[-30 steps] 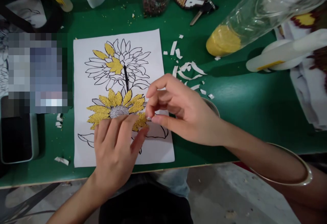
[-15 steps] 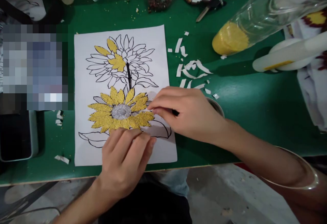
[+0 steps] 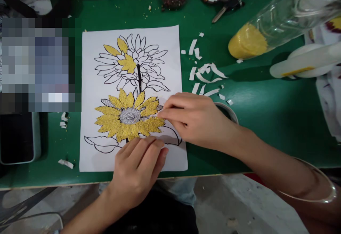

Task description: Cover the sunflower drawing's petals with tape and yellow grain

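Observation:
A white sheet of paper [image 3: 90, 63] printed with two flowers lies under both hands. Yellow grains coat most petals of the lower flower [image 3: 112, 122] and a few petals of the upper one. Its round centre [image 3: 130, 115] is grey and patterned. My right hand [image 3: 191, 118] is closed in a pinch at the lower flower's right petals; whatever is between its fingertips is too small to make out. My left hand [image 3: 141, 166] rests on the sheet's lower edge, just below the flower, its fingers curled and nothing visible in them.
Paper scraps [image 3: 207, 72] lie right of the sheet. Beyond them are a clear bottle with yellow grains [image 3: 247, 42] and a white glue bottle [image 3: 295, 65]. A round rim [image 3: 231, 113] shows behind my right hand. Keys [image 3: 223, 8] lie at the back, a phone [image 3: 18, 138] at left.
The whole view has shifted a little to the right. My left hand has slid slightly right across the sheet. My right fingers have changed their pinch but stay at the same petals.

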`<action>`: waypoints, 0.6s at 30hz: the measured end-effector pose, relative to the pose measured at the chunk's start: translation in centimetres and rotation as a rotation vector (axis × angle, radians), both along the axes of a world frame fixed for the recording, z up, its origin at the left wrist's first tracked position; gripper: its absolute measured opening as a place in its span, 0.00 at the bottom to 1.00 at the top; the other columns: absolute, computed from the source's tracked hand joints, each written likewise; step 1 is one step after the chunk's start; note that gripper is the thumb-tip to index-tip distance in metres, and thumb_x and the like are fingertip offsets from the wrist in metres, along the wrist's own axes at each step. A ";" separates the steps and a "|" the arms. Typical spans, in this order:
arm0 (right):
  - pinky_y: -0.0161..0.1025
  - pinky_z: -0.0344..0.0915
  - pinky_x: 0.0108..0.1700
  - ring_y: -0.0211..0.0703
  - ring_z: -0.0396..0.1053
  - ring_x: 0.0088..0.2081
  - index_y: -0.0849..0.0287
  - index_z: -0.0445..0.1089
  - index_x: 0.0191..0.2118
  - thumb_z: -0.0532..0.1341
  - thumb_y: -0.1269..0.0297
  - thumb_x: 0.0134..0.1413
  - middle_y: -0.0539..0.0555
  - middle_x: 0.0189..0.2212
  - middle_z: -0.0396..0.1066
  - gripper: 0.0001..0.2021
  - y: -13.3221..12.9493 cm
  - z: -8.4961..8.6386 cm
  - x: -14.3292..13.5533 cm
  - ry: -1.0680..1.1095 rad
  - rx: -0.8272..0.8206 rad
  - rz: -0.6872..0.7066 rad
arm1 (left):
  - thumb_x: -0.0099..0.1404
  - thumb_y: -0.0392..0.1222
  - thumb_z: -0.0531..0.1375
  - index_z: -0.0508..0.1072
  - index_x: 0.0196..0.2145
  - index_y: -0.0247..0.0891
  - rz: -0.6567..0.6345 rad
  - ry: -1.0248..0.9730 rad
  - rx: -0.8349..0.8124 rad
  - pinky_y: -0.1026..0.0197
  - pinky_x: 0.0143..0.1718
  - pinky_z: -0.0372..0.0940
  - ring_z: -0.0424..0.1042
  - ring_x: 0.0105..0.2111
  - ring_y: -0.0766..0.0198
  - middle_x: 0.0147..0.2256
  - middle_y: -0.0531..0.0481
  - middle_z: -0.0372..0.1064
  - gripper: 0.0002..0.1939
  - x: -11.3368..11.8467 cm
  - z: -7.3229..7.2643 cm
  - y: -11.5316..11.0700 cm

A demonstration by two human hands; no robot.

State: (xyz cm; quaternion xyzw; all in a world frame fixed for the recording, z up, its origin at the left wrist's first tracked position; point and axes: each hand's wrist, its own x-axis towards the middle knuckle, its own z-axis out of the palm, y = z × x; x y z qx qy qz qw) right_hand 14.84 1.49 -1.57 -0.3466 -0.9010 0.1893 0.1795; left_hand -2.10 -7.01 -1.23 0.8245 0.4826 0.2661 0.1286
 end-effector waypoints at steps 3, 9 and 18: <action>0.35 0.59 0.28 0.37 0.64 0.28 0.61 0.74 0.30 0.50 0.77 0.54 0.53 0.25 0.70 0.16 0.0 -0.1 -0.1 0.023 -0.044 -0.019 | 0.63 0.31 0.57 0.69 0.36 0.33 0.017 0.001 0.004 0.64 0.31 0.66 0.70 0.30 0.66 0.33 0.48 0.73 0.04 0.0 -0.1 0.0; 0.37 0.59 0.30 0.39 0.66 0.29 0.61 0.75 0.33 0.51 0.77 0.54 0.54 0.27 0.70 0.15 -0.1 -0.3 -0.6 0.011 -0.036 -0.005 | 0.63 0.32 0.56 0.69 0.36 0.33 0.023 0.015 -0.006 0.63 0.30 0.67 0.71 0.30 0.65 0.33 0.48 0.73 0.04 0.0 -0.1 0.1; 0.34 0.64 0.33 0.36 0.70 0.32 0.57 0.72 0.31 0.55 0.75 0.55 0.51 0.31 0.73 0.10 0.3 0.6 -0.2 0.107 -0.126 -0.148 | 0.62 0.31 0.56 0.70 0.36 0.33 0.024 0.004 -0.008 0.62 0.30 0.68 0.71 0.29 0.65 0.32 0.48 0.74 0.04 -0.1 -0.3 0.1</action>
